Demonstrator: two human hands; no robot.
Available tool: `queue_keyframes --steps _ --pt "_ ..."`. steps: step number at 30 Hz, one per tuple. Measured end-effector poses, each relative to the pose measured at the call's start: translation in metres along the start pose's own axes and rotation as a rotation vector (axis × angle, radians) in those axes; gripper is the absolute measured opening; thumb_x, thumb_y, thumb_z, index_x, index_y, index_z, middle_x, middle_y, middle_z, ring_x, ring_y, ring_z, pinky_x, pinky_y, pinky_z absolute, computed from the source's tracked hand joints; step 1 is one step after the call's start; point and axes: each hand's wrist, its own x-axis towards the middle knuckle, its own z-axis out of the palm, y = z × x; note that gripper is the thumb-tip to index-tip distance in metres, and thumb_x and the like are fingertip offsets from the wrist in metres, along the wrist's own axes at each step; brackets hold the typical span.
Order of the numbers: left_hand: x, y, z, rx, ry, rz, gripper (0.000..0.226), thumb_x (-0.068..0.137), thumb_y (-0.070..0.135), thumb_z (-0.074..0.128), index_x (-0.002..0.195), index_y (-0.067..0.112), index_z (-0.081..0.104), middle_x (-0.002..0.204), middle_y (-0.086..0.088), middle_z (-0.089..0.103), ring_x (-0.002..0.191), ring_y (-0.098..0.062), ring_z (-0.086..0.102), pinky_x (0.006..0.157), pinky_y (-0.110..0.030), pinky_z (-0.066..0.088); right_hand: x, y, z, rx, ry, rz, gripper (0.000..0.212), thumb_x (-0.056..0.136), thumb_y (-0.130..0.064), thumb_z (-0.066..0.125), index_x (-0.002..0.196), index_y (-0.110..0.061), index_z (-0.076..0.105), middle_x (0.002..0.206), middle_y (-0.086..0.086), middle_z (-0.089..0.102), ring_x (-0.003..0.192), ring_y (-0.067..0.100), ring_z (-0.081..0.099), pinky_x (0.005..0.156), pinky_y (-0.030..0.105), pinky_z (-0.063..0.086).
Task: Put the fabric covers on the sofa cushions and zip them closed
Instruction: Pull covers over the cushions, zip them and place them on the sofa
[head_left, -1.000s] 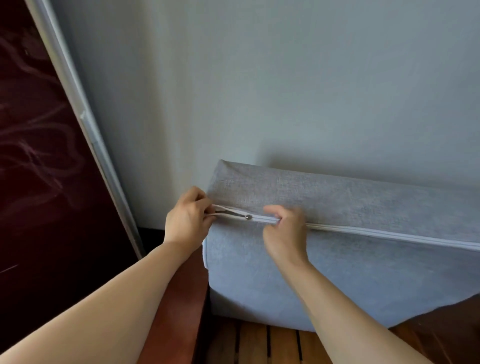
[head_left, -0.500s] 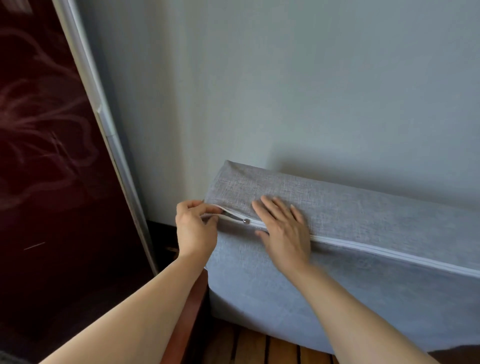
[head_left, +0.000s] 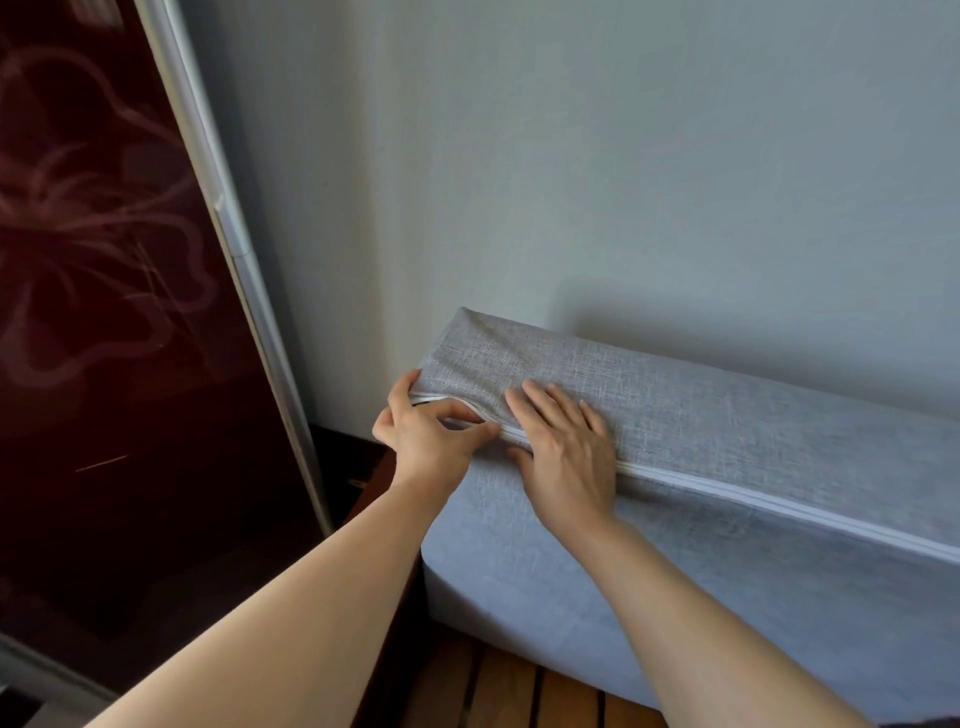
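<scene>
Pale grey wall (head_left: 623, 156) fills the background of the head view, with a dark red patterned panel (head_left: 104, 312) in a light metal frame (head_left: 228, 228) leaning on the left, and brown wooden slats (head_left: 519, 686) showing at the bottom edge. On those slats stands the cushion (head_left: 675, 561), upright on its long edge against the wall and already inside its grey woven cover (head_left: 727, 415). A white zip (head_left: 779, 499) runs along the upper face from the right edge toward the left corner; most of it looks closed, while a short gap remains open at the left end. The left hand (head_left: 426, 436) curls over that corner, thumb and fingers pinched together at the open end of the zip, most likely on the slider, though the slider itself is hidden by the fingers. The right hand (head_left: 566, 452) lies flat and spread across the zip just beside it, fingers apart, pressing the cloth down and clamped on nothing. The cushion looks light but bulky, firm foam that gives under pressure; the cover is soft, matte and grippy, and seems taut over the filling. The best hold is probably the small pull tab, with the flat palm keeping both zip edges close so cloth does not snag in the last stretch.
</scene>
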Motion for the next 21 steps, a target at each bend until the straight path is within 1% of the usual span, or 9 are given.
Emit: queue_keyframes --steps 2,3,5,8,10,11,13,17,21 --pt "0.004 -0.001 0.0 -0.003 -0.028 0.029 0.02 0.071 0.021 0.081 0.087 0.012 0.071 0.121 0.047 0.034 0.126 -0.011 0.011 0.084 0.0 0.014 0.0 0.0 -0.001 -0.008 0.002 0.002 0.061 0.065 -0.022 0.082 0.122 -0.019 0.06 0.127 -0.001 0.06 0.12 0.024 0.055 0.097 0.042 0.043" --pt "0.007 -0.002 -0.002 0.0 -0.046 0.033 0.017 0.072 0.021 0.08 0.084 0.013 0.071 0.122 0.045 0.032 0.126 -0.011 0.011 0.087 -0.004 0.015 0.0 0.0 -0.001 -0.01 0.001 0.0 0.062 0.065 -0.021 0.082 0.123 -0.019 0.059 0.128 0.0 0.059 0.12 0.024 0.055 0.097 0.043 0.043" --pt "0.011 0.0 -0.009 0.044 -0.082 0.031 0.012 0.075 0.022 0.078 0.071 0.016 0.069 0.138 0.024 0.026 0.126 -0.014 0.014 0.094 -0.015 0.019 -0.001 -0.001 -0.003 -0.022 -0.007 -0.001 0.063 0.066 -0.021 0.082 0.124 -0.018 0.058 0.13 0.0 0.058 0.121 0.024 0.053 0.098 0.043 0.041" --pt "0.023 -0.008 -0.032 0.037 -0.029 -0.031 0.017 0.078 0.022 0.076 0.064 0.018 0.066 0.135 0.005 0.033 0.125 -0.019 0.027 0.098 -0.025 0.029 -0.001 -0.004 -0.005 -0.048 -0.011 0.006 0.065 0.066 -0.02 0.082 0.126 -0.018 0.057 0.131 0.0 0.057 0.123 0.024 0.052 0.099 0.044 0.04" --pt "0.036 -0.017 -0.048 -0.056 0.009 -0.096 0.016 0.078 0.02 0.076 0.066 0.015 0.067 0.121 -0.003 0.051 0.109 -0.018 0.047 0.09 -0.027 0.039 -0.001 -0.007 -0.006 -0.062 -0.018 0.026 0.065 0.066 -0.02 0.083 0.125 -0.017 0.057 0.13 0.002 0.057 0.122 0.026 0.052 0.099 0.046 0.039" --pt "0.042 -0.021 -0.055 -0.093 -0.003 -0.129 0.016 0.077 0.019 0.076 0.067 0.011 0.067 0.104 -0.005 0.059 0.095 -0.018 0.053 0.081 -0.027 0.042 0.0 -0.009 -0.006 -0.069 -0.023 0.04 0.065 0.065 -0.02 0.083 0.124 -0.017 0.057 0.13 0.003 0.057 0.122 0.026 0.052 0.099 0.047 0.039" --pt "0.051 -0.024 -0.065 -0.159 -0.071 -0.21 0.015 0.077 0.018 0.076 0.071 0.007 0.068 0.076 -0.003 0.062 0.078 -0.019 0.056 0.073 -0.03 0.048 0.004 -0.022 -0.005 -0.063 -0.054 0.05 0.063 0.067 -0.021 0.082 0.125 -0.016 0.056 0.132 0.005 0.054 0.124 0.028 0.049 0.101 0.049 0.036" --pt "0.054 -0.025 -0.064 -0.324 -0.176 -0.382 0.016 0.079 0.016 0.074 0.087 0.004 0.067 0.075 -0.001 0.06 0.072 -0.012 0.055 0.075 -0.031 0.05 0.032 -0.06 0.009 0.057 -0.155 0.008 0.057 0.078 -0.021 0.073 0.132 -0.02 0.053 0.142 0.002 0.045 0.134 0.023 0.037 0.109 0.045 0.025" --pt "0.062 -0.033 -0.065 -0.401 -0.294 -0.534 0.012 0.08 0.021 0.073 0.083 0.013 0.065 0.083 0.004 0.06 0.082 -0.008 0.051 0.086 -0.034 0.039 0.05 -0.08 0.027 0.234 -0.029 0.027 0.041 0.059 -0.01 0.083 0.098 -0.013 0.07 0.105 0.001 0.063 0.099 0.027 0.06 0.088 0.041 0.044"
